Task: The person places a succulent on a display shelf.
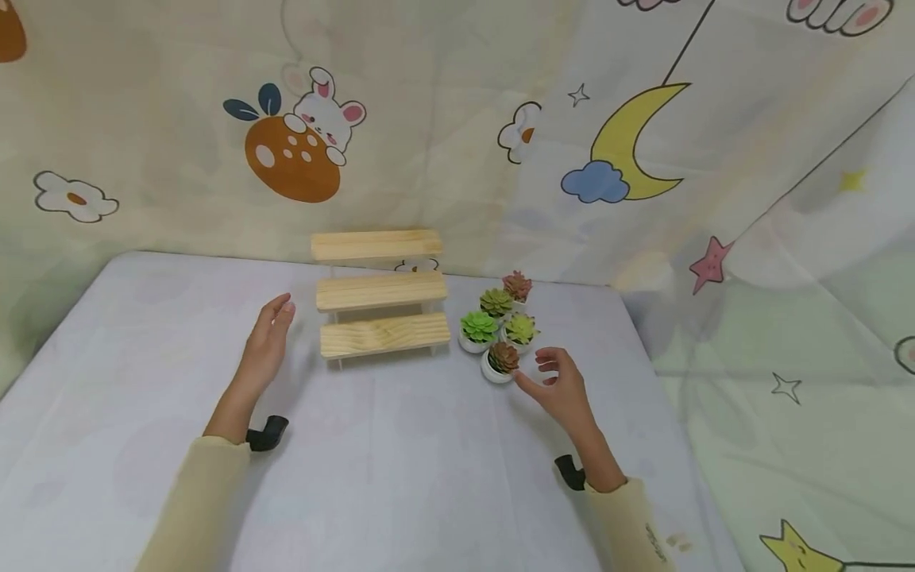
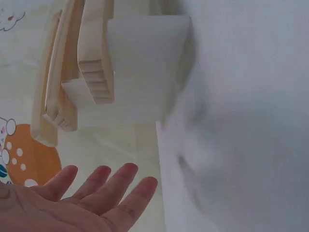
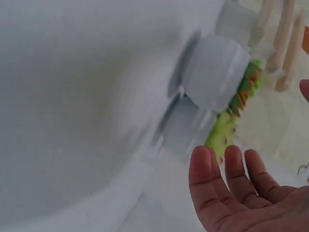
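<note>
A three-step wooden shelf [image 1: 380, 298] stands at the back of the table, also seen edge-on as the shelf [image 2: 89, 58] in the left wrist view. Just right of it sit several small potted succulents in white pots [image 1: 500, 326]. My left hand [image 1: 268, 342] hovers open to the left of the shelf, fingers straight, holding nothing. My right hand [image 1: 561, 385] is open with loosely bent fingers, a finger's width from the nearest brown succulent [image 1: 502, 361]. The right wrist view shows that white pot [image 3: 212, 70] just beyond my fingers [image 3: 227, 179].
A pale lavender cloth covers the table [image 1: 400, 477]. A cartoon-print curtain [image 1: 457, 119] hangs behind and to the right. The table's right edge [image 1: 665, 397] lies close to my right hand.
</note>
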Demonstrator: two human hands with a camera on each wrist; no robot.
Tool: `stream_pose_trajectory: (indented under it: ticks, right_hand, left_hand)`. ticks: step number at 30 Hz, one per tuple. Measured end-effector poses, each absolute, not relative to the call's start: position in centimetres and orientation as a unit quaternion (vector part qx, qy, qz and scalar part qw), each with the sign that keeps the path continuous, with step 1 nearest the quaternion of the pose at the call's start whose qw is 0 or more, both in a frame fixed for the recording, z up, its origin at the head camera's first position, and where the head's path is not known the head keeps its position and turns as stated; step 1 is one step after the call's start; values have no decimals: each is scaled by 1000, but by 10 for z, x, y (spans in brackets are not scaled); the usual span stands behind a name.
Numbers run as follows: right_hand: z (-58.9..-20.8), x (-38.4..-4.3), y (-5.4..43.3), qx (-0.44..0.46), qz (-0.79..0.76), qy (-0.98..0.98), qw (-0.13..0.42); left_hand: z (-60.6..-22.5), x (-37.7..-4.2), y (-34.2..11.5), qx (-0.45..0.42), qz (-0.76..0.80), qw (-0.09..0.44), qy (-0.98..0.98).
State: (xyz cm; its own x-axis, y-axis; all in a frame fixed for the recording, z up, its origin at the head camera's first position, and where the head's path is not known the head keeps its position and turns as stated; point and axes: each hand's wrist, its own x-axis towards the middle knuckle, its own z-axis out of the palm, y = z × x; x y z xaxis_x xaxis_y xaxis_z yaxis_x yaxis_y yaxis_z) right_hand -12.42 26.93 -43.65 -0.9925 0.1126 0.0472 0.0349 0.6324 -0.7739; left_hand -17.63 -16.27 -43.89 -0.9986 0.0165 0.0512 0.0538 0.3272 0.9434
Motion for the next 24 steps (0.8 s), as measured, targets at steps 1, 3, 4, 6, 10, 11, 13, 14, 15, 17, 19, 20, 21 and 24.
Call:
stream_pose_trajectory:
  ticks: [1, 3, 4, 6, 10, 11, 13, 14, 15, 17, 19, 20, 21, 24]
  right_hand:
    - [-439, -125, 267, -40, 423, -905, 34]
    - [-443, -127, 262, -34, 414, -910, 10]
    - [-446, -128, 260, -31, 411, -911, -2]
    - [-449, -131, 257, -27, 403, -915, -25]
    - [-453, -138, 251, -21, 402, -914, -48]
    - [-453, -139, 249, -18, 400, -915, -50]
    - [-452, -143, 246, -10, 399, -915, -54]
    - [-453, -146, 244, -6, 396, -917, -55]
    - [-453, -148, 243, -4, 394, -918, -55]
    - [-453, -151, 241, -7, 392, -919, -52]
    - [-453, -154, 241, -20, 392, -919, -46]
    - [-453, -154, 241, -27, 390, -919, -43]
    - [-453, -154, 241, -34, 390, -919, -40]
    - [-454, -154, 245, -51, 378, -924, -34]
  left_hand:
    - [-441, -180, -162, -23, -603, 10, -797]
    - [-445, -185, -160, -22, -641, -3, -767]
    - [-447, -188, -159, -24, -658, -8, -752]
    - [-450, -191, -156, -18, -683, -19, -730]
    - [-455, -196, -151, 4, -700, -32, -714]
    - [-456, -196, -150, 10, -696, -35, -717]
    - [-455, -199, -149, 13, -685, -38, -727]
    - [-454, -200, -148, 13, -680, -39, -732]
    - [-453, -201, -148, 10, -675, -40, -737]
    - [-450, -203, -149, 2, -673, -44, -738]
    - [-447, -205, -148, -7, -678, -50, -733]
    - [-446, -206, -148, -10, -681, -54, -730]
    - [-446, -207, -147, -12, -683, -58, -728]
    - [-446, -211, -143, -18, -693, -68, -718]
